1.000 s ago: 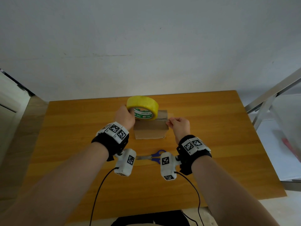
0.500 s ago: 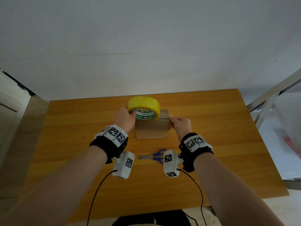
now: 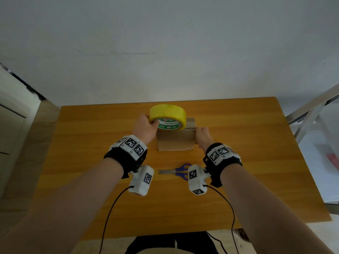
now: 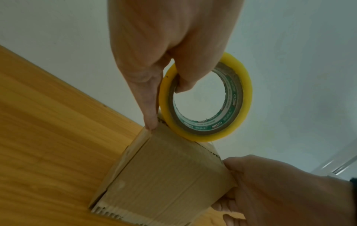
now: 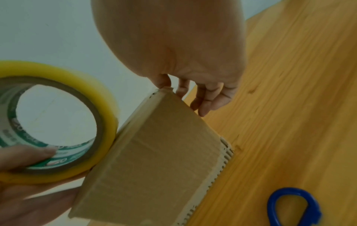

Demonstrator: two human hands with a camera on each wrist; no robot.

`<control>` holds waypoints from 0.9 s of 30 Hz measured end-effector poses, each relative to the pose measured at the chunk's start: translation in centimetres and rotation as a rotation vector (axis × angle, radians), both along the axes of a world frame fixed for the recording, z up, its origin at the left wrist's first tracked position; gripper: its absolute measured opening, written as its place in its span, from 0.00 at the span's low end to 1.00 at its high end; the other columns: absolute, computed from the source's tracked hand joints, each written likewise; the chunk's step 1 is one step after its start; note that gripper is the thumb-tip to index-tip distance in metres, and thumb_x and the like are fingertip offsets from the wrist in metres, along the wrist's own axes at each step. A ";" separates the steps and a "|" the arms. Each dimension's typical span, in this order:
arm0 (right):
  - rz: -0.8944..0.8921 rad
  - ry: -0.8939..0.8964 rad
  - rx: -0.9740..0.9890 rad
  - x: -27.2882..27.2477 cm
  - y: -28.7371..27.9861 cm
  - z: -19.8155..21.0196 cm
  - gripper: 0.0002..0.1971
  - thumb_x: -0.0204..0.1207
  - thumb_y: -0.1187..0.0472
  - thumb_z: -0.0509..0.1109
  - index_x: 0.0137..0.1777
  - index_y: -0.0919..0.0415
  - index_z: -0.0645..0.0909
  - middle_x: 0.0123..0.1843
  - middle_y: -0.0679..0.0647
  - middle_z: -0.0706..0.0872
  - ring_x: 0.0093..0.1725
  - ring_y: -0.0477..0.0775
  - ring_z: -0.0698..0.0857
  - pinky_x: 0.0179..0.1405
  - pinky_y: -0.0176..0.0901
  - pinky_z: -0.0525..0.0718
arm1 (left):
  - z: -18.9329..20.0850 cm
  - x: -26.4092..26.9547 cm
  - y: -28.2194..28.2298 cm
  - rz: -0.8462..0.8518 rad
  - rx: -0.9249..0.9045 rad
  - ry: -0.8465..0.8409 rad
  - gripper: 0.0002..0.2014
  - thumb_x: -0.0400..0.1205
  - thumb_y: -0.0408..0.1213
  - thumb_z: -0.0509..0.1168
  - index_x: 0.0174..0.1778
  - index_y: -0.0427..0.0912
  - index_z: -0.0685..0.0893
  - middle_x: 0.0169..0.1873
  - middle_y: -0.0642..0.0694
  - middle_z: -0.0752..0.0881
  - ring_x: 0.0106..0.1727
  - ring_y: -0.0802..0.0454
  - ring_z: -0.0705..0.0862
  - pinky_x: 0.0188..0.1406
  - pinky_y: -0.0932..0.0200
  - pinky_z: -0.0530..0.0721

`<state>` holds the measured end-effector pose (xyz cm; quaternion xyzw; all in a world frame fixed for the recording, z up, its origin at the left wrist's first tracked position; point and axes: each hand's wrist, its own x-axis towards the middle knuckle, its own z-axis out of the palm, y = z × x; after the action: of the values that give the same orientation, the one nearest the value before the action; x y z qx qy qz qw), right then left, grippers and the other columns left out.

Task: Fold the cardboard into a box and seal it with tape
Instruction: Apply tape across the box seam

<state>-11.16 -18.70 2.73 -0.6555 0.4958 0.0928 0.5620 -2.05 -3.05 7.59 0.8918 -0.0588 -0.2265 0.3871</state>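
Cardboard box [image 3: 175,140] stands on the wooden worktop [image 3: 238,162], its brown side panel facing the person and its corrugated lower edge showing along the worktop. On top of the box sits a yellow tape roll [image 3: 167,116], standing on its rim so that the green-printed core faces the person; the wrist views show the roll's rim touching the box's upper edge.

Left hand [image 3: 145,129] grips the tape roll at the box's left upper corner: the thumb is hooked inside the core and the other fingers [image 4: 150,107] wrap the outer yellow band, with one fingertip reaching down to touch the box's top corner.

Right hand [image 3: 202,136] is at the box's right side. Its thumb presses on the upper right corner of the box, and the remaining fingers [image 5: 206,100] curl down behind the right wall, so the hand pinches that corner. A thin clear strip seems to run from the roll across the box top toward this hand, though it is too faint to be sure.

Blue-handled scissors [image 3: 178,171] lie on the worktop nearer the person than the box, apart from it, blades pointing left.
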 end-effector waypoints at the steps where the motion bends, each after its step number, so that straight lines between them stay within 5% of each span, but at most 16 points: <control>1: -0.005 0.029 0.011 0.1 0.0 0.0 0.20 0.85 0.54 0.48 0.71 0.66 0.62 0.57 0.61 0.76 0.51 0.60 0.76 0.51 0.54 0.75 | -0.1 0.0 0.0 0.001 -0.015 0.008 0.13 0.83 0.40 0.61 0.58 0.34 0.73 0.45 0.41 0.82 0.32 0.50 0.84 0.34 0.49 0.87; 4: 0.002 0.070 0.022 0.0 -0.4 -0.3 0.22 0.85 0.53 0.50 0.74 0.64 0.60 0.60 0.62 0.74 0.53 0.61 0.76 0.57 0.57 0.77 | -0.2 0.0 0.0 0.001 -0.037 0.021 0.14 0.83 0.40 0.61 0.58 0.34 0.73 0.46 0.40 0.83 0.35 0.46 0.87 0.35 0.47 0.88; 8: 0.103 -0.018 -0.073 -0.7 -1.5 0.0 0.20 0.83 0.67 0.54 0.75 0.63 0.62 0.56 0.61 0.78 0.41 0.54 0.78 0.39 0.46 0.79 | -0.3 0.1 0.1 0.021 -0.085 0.048 0.14 0.83 0.39 0.61 0.59 0.33 0.73 0.46 0.41 0.82 0.37 0.47 0.85 0.25 0.63 0.83; 10: 0.150 -0.159 -0.188 -1.4 -1.9 0.1 0.24 0.79 0.75 0.54 0.75 0.63 0.65 0.70 0.61 0.76 0.59 0.57 0.80 0.53 0.45 0.80 | -0.3 0.2 0.1 0.026 -0.105 0.062 0.14 0.83 0.38 0.62 0.60 0.33 0.73 0.46 0.41 0.82 0.37 0.47 0.85 0.21 0.66 0.80; 12: 0.191 -0.277 -0.230 -2.0 -1.8 0.7 0.29 0.75 0.77 0.56 0.77 0.60 0.66 0.76 0.59 0.72 0.74 0.58 0.72 0.67 0.46 0.73 | -0.3 0.3 0.1 0.033 -0.124 0.081 0.14 0.83 0.38 0.62 0.60 0.33 0.73 0.46 0.41 0.82 0.36 0.49 0.84 0.18 0.69 0.79; 15: 0.436 -0.315 -0.224 -2.1 -1.4 1.9 0.37 0.76 0.66 0.69 0.82 0.54 0.56 0.81 0.57 0.64 0.79 0.58 0.64 0.68 0.44 0.68 | -0.4 0.4 0.1 0.047 -0.148 0.116 0.15 0.83 0.37 0.63 0.61 0.34 0.71 0.48 0.40 0.82 0.41 0.44 0.86 0.21 0.67 0.83; 19: 0.948 -0.161 -0.556 -1.1 -1.2 1.5 0.58 0.69 0.47 0.76 0.83 0.56 0.35 0.85 0.48 0.36 0.84 0.48 0.38 0.81 0.50 0.44 | -0.4 0.5 0.1 0.044 -0.131 0.115 0.15 0.82 0.37 0.64 0.61 0.34 0.71 0.50 0.38 0.83 0.38 0.48 0.84 0.17 0.70 0.80; 23: 1.062 -0.122 -0.679 -0.6 -1.3 0.7 0.52 0.74 0.46 0.70 0.83 0.58 0.36 0.86 0.51 0.38 0.84 0.49 0.37 0.84 0.50 0.43 | -0.4 0.6 0.3 -0.019 -0.081 0.043 0.18 0.83 0.36 0.62 0.66 0.32 0.69 0.48 0.41 0.80 0.31 0.57 0.79 0.15 0.74 0.77; 27: 1.108 -0.107 -0.763 -0.9 -1.2 0.5 0.47 0.78 0.44 0.65 0.83 0.60 0.37 0.86 0.53 0.40 0.84 0.51 0.39 0.83 0.48 0.44 | 0.1 0.9 0.4 -0.203 -0.014 -0.073 0.20 0.83 0.36 0.60 0.71 0.39 0.68 0.56 0.36 0.84 0.46 0.40 0.87 0.40 0.51 0.87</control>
<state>-12.09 -19.93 3.25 -0.9693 0.0557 0.1531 0.1843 -1.14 -2.67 7.69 0.8863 -0.1642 -0.2316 0.3659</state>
